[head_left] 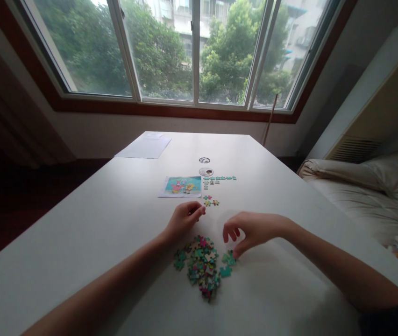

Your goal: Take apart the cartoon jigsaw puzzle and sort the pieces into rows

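Observation:
A heap of jigsaw puzzle pieces (204,266), mostly green with some pink and yellow, lies on the white table (115,224). My left hand (186,217) rests beyond the heap, its fingers curled in and its thumb pressed to them; whatever it may hold is hidden. At the heap's right side is my right hand (251,231), thumb and fingers apart. Its thumb tip is at a few loose green pieces (229,257). Ahead of my left hand are a few separate pieces (208,202), and farther off a row of green pieces (220,178) runs to the right.
A picture card (184,186) with cartoon figures lies left of the row. Two round items (206,171) are beyond it. White paper (145,145) lies at the far left corner. A window (195,56) is behind the table, a covered sofa (367,196) at the right.

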`<state>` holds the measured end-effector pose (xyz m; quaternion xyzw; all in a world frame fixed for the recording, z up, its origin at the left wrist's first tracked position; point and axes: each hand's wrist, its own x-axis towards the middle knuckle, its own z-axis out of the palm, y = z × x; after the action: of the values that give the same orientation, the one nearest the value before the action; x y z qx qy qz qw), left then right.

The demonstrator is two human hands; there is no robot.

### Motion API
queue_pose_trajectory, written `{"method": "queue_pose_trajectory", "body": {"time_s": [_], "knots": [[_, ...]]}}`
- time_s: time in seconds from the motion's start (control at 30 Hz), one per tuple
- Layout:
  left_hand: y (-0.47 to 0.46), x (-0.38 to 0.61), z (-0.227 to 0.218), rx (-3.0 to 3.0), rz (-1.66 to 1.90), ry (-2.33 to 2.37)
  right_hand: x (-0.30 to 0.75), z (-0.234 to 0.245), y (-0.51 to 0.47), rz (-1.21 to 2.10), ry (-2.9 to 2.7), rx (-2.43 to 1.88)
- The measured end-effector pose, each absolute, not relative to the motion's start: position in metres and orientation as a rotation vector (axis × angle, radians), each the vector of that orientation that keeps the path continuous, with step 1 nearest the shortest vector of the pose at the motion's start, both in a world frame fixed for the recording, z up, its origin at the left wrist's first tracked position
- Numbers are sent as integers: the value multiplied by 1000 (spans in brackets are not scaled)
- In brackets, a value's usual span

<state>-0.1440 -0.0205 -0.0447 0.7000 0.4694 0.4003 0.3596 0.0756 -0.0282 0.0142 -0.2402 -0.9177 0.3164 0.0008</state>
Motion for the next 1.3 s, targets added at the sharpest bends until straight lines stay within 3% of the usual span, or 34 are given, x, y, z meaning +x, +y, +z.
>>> {"method": "queue_pose_trajectory", "body": {"time_s": [0.2,0.4,0.6,0.83,1.13,1.3], "knots": [[-21,-144,-45,1818,1034,1198,67,11,-41,903,-2972,-775],[-21,-144,-46,1816,1014,1174,71,5,-26,1181,-2713,-694],[-31,-141,-39,2029,966,1161,62,-23,-12,1029,-2152,-1066],[-40,-136,-34,2150,906,1157,55,-29,-21,930,-2074,-1100],[-34,-138,-37,1894,984,1083,59,-30,-26,223,-2290,-906],[-35,-138,-36,1873,960,1059,61,-31,-26,-12,-2378,-845]]}}
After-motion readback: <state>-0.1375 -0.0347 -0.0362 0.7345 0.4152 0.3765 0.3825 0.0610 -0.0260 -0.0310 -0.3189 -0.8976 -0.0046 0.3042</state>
